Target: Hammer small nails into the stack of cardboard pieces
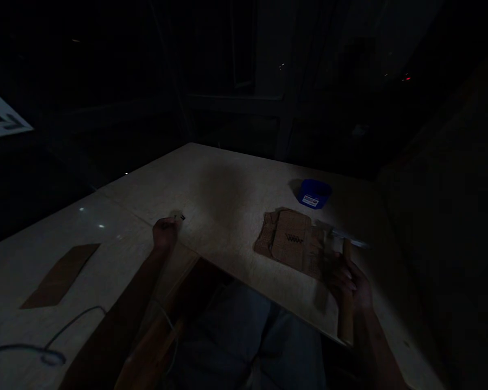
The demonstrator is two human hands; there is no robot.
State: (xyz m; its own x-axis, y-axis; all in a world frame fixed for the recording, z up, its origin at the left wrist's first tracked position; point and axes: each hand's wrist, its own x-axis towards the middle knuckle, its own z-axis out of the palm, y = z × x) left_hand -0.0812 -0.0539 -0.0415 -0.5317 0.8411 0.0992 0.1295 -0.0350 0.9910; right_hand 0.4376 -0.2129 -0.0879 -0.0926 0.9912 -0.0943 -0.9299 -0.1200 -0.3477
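though near edge [321,325], hammer [346,319] in grip [358,286]

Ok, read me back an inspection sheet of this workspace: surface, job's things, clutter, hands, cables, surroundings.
Surface: pale tabletop, dimly lit.
Job's things: layered brown pad bearing a dark zigzag; wooden-handled tool, possibly a hammer, at its right.
Clutter: flat brown piece on the left; labelled blue container beyond the pad.
Hands: left hand pinching a small dark object, too dim to identify; right hand gripping the tool's handle.
Cables: dark cable looping at lower left.
Surroundings: mostly dark; small red light at upper right.
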